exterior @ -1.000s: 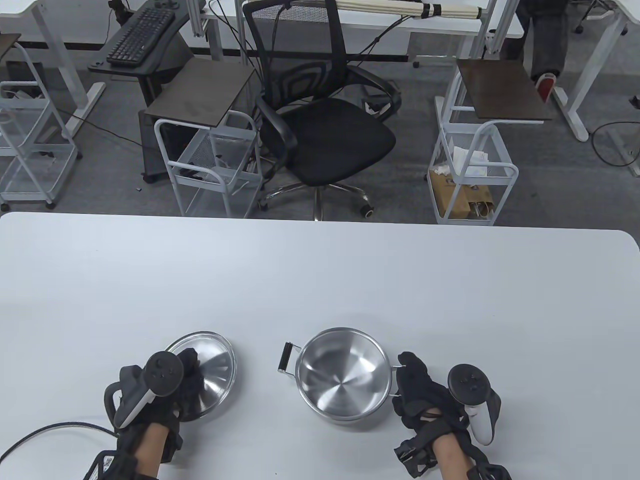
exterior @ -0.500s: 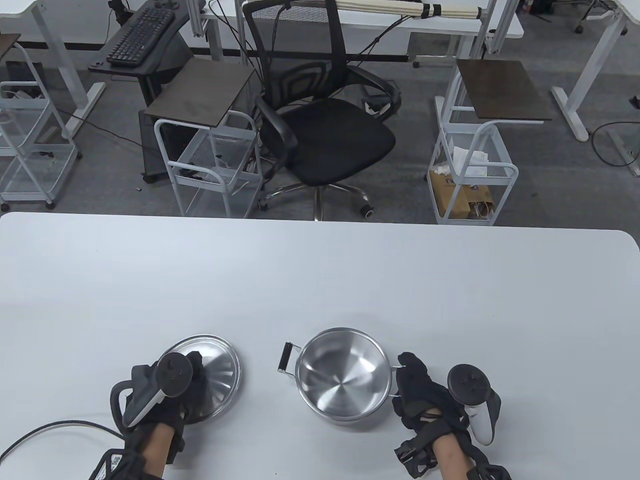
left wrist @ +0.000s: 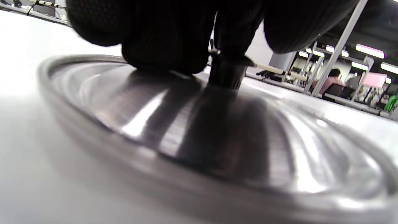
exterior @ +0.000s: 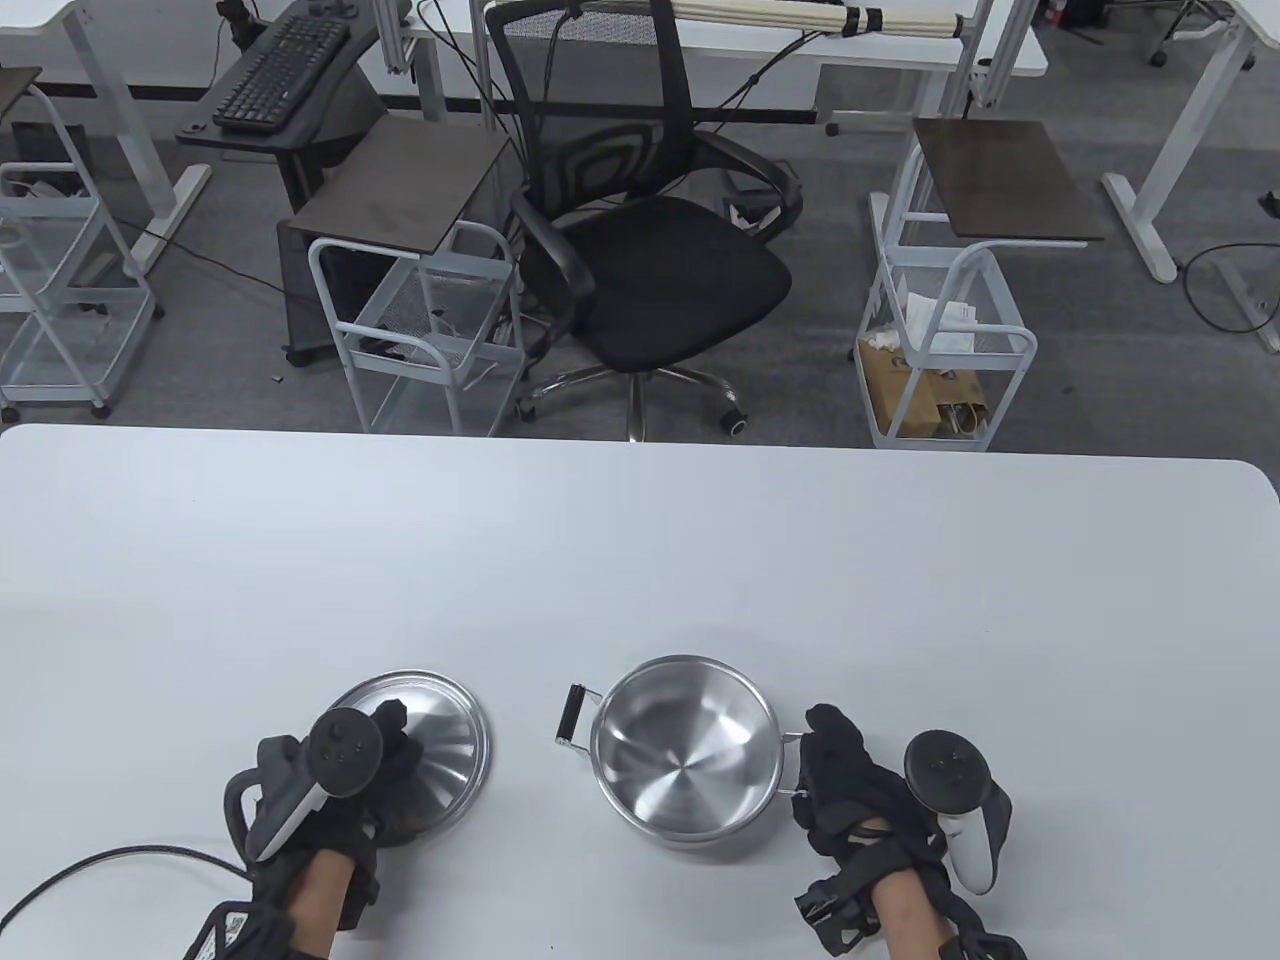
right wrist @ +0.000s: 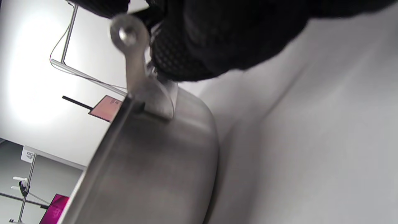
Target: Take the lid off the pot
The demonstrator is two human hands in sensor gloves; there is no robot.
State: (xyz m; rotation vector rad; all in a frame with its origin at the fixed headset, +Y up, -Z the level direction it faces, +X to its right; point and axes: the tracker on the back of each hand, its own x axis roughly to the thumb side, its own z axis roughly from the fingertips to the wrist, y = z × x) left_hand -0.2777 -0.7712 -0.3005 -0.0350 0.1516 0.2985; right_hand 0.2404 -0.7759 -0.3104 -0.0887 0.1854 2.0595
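Observation:
The steel lid (exterior: 452, 728) lies on the white table (exterior: 640, 560), to the left of the pot. My left hand (exterior: 392, 762) is over it and grips its black knob (left wrist: 227, 73); in the left wrist view my fingers (left wrist: 161, 37) wrap the knob above the lid's dome (left wrist: 217, 133). The steel pot (exterior: 685, 755) stands open and empty at front centre. My right hand (exterior: 835, 772) holds its right handle; in the right wrist view my fingers (right wrist: 217, 40) close around the handle next to its bracket (right wrist: 133, 53) on the pot's wall (right wrist: 149, 161).
The pot's left handle (exterior: 573, 715) with a black grip sticks out toward the lid. A black cable (exterior: 110, 865) runs across the table's front left. An office chair (exterior: 640, 250) and wire carts (exterior: 945, 340) stand beyond the far edge.
My left hand has brought the tilted lid down flatter onto the table and a little to the right. My right hand has shifted slightly right; the pot has stayed in place.

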